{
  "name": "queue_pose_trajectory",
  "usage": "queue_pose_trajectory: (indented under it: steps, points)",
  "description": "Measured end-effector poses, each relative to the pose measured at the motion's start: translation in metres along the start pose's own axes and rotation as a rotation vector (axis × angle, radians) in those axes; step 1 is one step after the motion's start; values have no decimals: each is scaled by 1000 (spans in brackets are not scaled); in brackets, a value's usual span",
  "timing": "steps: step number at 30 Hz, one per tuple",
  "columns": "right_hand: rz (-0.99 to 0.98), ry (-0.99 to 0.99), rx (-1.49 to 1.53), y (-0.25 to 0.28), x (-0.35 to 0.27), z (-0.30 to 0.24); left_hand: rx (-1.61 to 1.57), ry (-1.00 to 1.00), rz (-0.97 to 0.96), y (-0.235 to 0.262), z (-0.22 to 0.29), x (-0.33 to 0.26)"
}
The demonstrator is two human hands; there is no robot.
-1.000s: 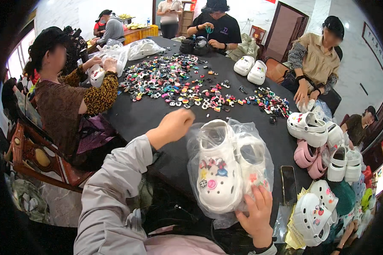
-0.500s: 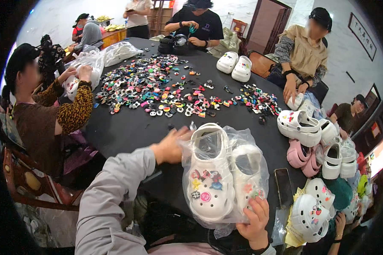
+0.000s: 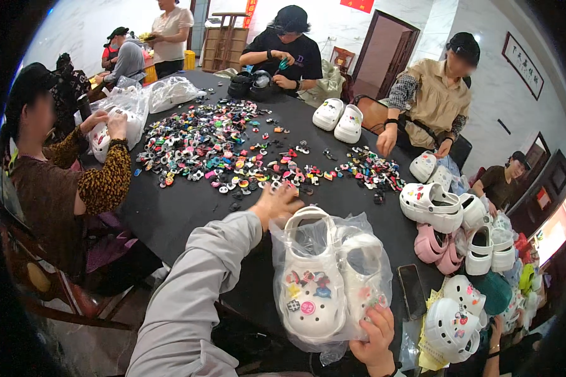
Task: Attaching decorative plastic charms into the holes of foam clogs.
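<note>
Far left: a seated person in a patterned sleeve (image 3: pixel 104 185) holds a clear plastic bag (image 3: pixel 116 116) at the edge of the desk (image 3: pixel 182 207).
Desk: dark, round, with a wide scatter of small coloured shoe charms (image 3: pixel 220 147) across its middle.
Left hand (image 3: pixel 277 202): stretched forward from a grey sleeve, fingers spread and open, lying at the near edge of the scattered charms; whether it touches one I cannot tell.
Bagged clogs (image 3: pixel 330 276): a pair of white clogs side by side inside a clear bag, toes toward the person, set on the desk's near edge just right of the left hand; coloured charms sit on both toes.
Right hand (image 3: pixel 376 339): closed on the bag's lower right corner, fingers curled over the plastic against the right clog.
Phone (image 3: pixel 412 291): dark, flat on the desk just right of the bag.
Right side: a heap of white and pink clogs (image 3: pixel 459 226) near the desk's rim.
Far side: another white pair (image 3: pixel 338 119) beyond the charms, with people seated around.
</note>
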State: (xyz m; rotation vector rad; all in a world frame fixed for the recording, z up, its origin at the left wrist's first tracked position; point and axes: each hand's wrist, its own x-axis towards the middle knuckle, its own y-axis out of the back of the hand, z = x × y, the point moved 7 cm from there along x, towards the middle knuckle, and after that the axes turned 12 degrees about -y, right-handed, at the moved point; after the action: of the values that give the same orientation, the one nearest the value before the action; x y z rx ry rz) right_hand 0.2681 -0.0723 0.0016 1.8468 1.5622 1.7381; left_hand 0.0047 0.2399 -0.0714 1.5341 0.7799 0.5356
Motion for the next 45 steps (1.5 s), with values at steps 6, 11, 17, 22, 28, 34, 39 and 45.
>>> queue_pose_trajectory:
  steps: [6, 11, 17, 22, 28, 34, 39, 45]
  points:
    - [12, 9, 9, 1, 1, -1, -495, 218, 575, 86, -25, -38]
    - [5, -22, 33, 1, 3, 1, -1109, -390, 346, 142, 52, -24]
    - [7, -37, 40, 4, 2, 0, -1033, -266, 116, 161, 81, -23]
    - [8, -27, 35, 6, 3, -2, -694, -38, -8, 137, 92, -36]
    - [-62, 11, 11, 8, 4, -5, -590, -212, 529, 170, 138, -48]
    - [-114, 5, 51, 12, 6, -7, -793, -474, 330, 160, 225, -52]
    - [-83, 42, 83, 31, 18, -4, -155, -448, 419, 156, 249, -75]
    - [46, 103, 1, 38, 84, 5, -287, -489, 429, 155, 232, -86]
